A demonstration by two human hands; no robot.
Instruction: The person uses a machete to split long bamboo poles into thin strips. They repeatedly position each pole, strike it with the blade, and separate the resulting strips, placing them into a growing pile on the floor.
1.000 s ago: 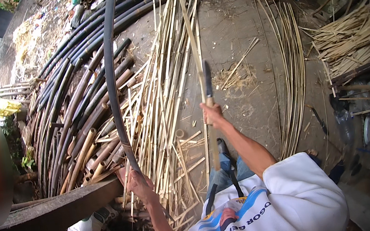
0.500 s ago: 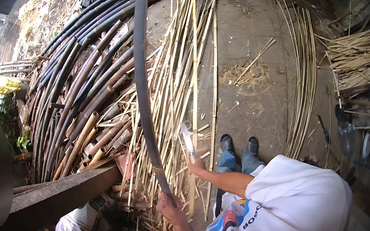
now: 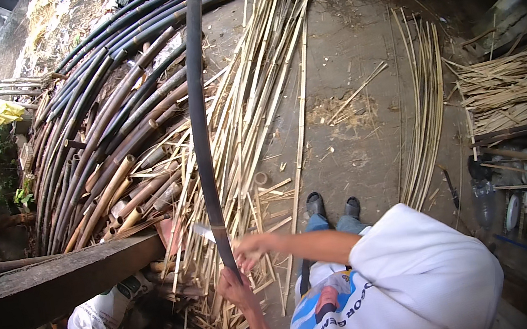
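A long dark bamboo pole rises nearly upright in front of me and runs out of the top of the view. My left hand is closed round its lower end. My right hand, a little blurred, is just right of the pole, above the left hand. It grips a knife whose pale blade shows on the pole's left side. The pole and fingers hide the handle and part of the blade; whether the blade touches the pole, I cannot tell.
Many split bamboo strips lie on the ground ahead, with dark whole poles heaped to their left. A thick wooden beam juts in at the left, above a white sack. Thin strips and bundled slats lie on the right.
My right hand has moved left with the knife, from beside the pole to against or near its lower part. The left hand keeps its hold; the pole has shifted slightly left.
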